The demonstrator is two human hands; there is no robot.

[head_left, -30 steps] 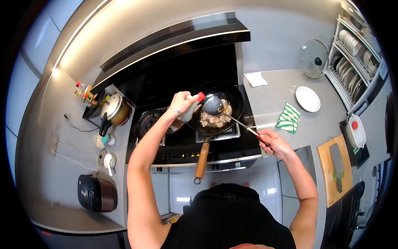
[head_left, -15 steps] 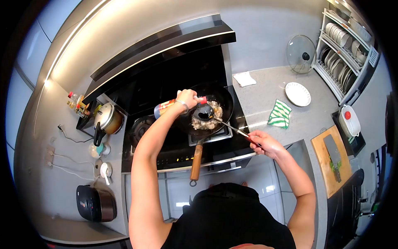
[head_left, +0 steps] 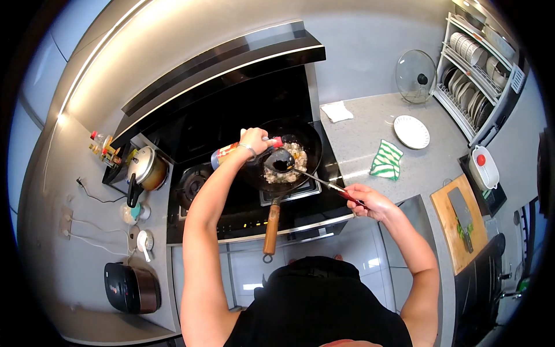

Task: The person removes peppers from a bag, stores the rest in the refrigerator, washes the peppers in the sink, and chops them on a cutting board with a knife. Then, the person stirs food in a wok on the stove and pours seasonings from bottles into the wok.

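Note:
My left hand [head_left: 253,141] is closed round the neck of a bottle [head_left: 224,154] with a red cap end and a red and yellow label. The bottle lies nearly level, its red end over a ladle [head_left: 280,161]. Dark liquid seems to fill the ladle bowl. My right hand [head_left: 368,202] grips the ladle's red handle. Under the ladle, chopped food [head_left: 295,168] lies in a black wok [head_left: 313,143], whose wooden handle [head_left: 271,228] points toward me. The wok rests on the right burner of the black stove.
Left of the stove are a pressure cooker [head_left: 151,168], jars and a rice cooker [head_left: 132,288]. On the right are a striped cloth [head_left: 387,160], a white plate [head_left: 411,132], a glass lid [head_left: 415,75], a dish rack and a cutting board [head_left: 448,222] with a cleaver [head_left: 461,211].
The bottle has tipped from upright-looking to nearly level, its red end toward the ladle. The ladle bowl has gone from grey-looking to dark. The whole view has shifted, moving the counter items left.

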